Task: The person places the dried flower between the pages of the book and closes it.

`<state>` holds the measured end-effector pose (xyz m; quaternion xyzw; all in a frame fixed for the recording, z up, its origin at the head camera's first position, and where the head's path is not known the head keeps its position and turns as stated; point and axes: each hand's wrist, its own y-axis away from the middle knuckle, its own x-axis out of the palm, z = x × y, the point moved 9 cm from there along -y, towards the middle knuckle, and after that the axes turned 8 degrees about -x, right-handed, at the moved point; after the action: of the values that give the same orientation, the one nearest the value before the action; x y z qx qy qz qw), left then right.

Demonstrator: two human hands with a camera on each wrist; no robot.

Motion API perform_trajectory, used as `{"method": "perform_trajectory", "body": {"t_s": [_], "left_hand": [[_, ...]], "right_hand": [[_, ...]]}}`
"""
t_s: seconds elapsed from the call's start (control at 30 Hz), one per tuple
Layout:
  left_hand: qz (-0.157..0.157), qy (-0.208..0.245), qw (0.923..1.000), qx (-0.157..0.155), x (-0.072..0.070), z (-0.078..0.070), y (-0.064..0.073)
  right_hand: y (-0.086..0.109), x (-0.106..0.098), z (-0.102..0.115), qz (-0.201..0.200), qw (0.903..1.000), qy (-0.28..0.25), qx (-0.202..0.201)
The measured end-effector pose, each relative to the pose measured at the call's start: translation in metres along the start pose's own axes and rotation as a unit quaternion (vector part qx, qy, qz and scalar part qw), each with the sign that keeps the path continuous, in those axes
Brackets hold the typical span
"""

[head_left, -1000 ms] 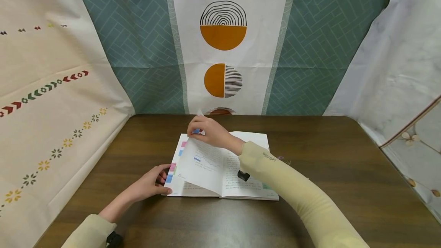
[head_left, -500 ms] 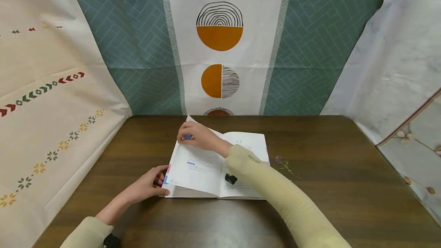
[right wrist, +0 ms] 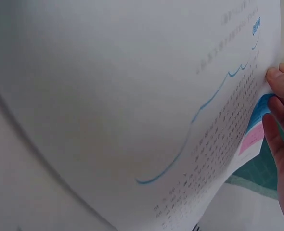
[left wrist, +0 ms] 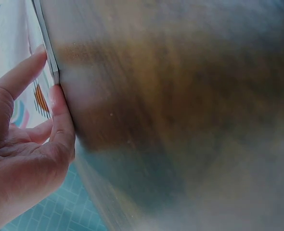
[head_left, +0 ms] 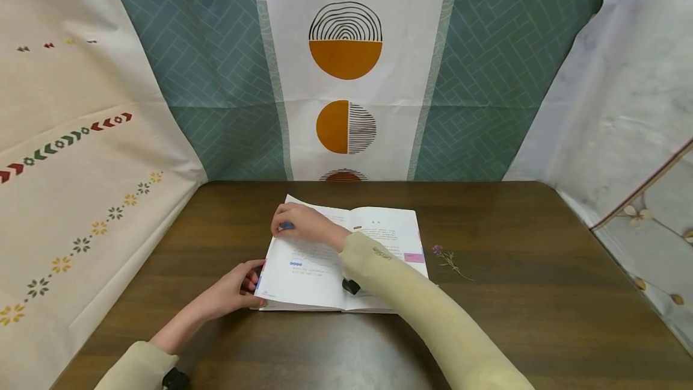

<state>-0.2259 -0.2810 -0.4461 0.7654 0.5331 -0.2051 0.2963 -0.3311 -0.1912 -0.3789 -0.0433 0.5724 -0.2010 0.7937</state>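
Note:
An open book [head_left: 381, 224] with coloured tabs lies on the table. My right hand [head_left: 305, 222] reaches across it and pinches the upper left edge of a printed page [head_left: 308, 284], which curves a little above the pages beneath. In the right wrist view this page [right wrist: 108, 96] fills most of the frame, with a wavy blue line; thumb and fingers [right wrist: 282, 77] hold its edge beside blue and pink marks. At the book's lower left corner my left hand [head_left: 235, 290] grips the edge. The left wrist view shows its thumb and a finger [left wrist: 26, 72] against the book's side.
A small purple flower sprig [head_left: 446, 259] lies to the right of the book on the brown wooden table [head_left: 514, 294]. Patterned cloth [head_left: 233, 77] hangs behind the table's back edge, with light cloths along both sides.
The right hand has carried the page leftward and down, closer to the left-hand pages, covering most of the left tabs. The sprig and a pink tab at right have come into view. The left hand stays at the corner.

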Motion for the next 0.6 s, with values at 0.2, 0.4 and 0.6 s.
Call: {"method": "perform_trajectory", "body": {"t_s": [0.2,0.4,0.6], "left_hand": [[0.001,0.003,1.0,0.009,0.0,0.0,0.001],[-0.003,-0.007,0.9999,0.011,0.0,-0.001,0.001],[-0.01,-0.016,0.9998,0.004,-0.002,-0.001,0.001]], "right_hand": [[-0.004,0.015,-0.005,0.028,0.9996,0.003,0.008],[-0.005,0.025,-0.007,0.048,0.9986,0.003,0.019],[-0.008,0.032,-0.007,0.075,0.9966,0.023,0.028]]}}
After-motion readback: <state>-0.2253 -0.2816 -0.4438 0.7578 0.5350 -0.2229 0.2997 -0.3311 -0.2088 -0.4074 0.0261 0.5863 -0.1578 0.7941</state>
